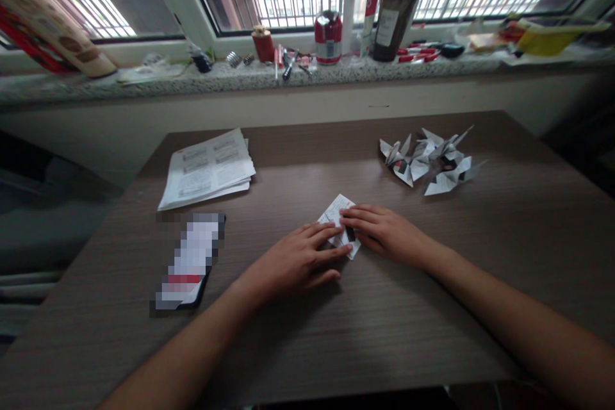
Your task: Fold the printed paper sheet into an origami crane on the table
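A small folded piece of printed paper [337,210] lies on the brown wooden table [365,333] near its middle. My left hand [298,259] rests flat on the paper's left side, fingers stretched out and pressing down. My right hand [384,230] lies flat on the paper's right side, fingers extended toward the left. Both hands touch the paper and cover its lower part.
A pile of folded paper cranes [430,160] sits at the table's far right. A stack of printed sheets [209,170] lies at the far left, a phone [189,262] in front of it. The windowsill [144,83] carries a red can [328,37], bottles, pens and small items.
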A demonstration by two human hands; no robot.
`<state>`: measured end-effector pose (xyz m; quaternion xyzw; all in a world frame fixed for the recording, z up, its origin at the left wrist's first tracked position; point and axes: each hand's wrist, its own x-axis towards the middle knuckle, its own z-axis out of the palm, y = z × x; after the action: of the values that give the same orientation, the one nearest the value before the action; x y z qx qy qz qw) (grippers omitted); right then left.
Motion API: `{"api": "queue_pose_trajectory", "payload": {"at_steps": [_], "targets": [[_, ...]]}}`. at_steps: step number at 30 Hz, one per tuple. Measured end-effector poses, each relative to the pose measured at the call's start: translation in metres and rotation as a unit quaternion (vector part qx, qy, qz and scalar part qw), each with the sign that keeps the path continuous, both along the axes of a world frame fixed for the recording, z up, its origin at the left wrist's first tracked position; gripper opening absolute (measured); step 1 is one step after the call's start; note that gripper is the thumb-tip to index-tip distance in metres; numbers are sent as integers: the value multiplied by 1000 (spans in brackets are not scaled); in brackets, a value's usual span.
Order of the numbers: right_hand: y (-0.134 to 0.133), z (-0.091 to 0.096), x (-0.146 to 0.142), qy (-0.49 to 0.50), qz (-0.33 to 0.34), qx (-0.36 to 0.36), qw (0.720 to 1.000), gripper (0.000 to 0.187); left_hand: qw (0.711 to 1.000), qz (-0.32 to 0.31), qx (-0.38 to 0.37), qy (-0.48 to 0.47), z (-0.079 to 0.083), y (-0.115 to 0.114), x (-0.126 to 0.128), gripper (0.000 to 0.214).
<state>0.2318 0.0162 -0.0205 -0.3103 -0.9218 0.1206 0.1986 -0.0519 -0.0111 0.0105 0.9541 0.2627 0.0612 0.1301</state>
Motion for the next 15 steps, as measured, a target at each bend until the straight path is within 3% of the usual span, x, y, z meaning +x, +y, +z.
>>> {"api": "queue_pose_trajectory", "payload": {"at_steps": [15], "targets": [[1, -2, 1, 10, 6, 0, 1000, 39, 999, -29, -31, -30, 8, 0, 0, 48]]}}
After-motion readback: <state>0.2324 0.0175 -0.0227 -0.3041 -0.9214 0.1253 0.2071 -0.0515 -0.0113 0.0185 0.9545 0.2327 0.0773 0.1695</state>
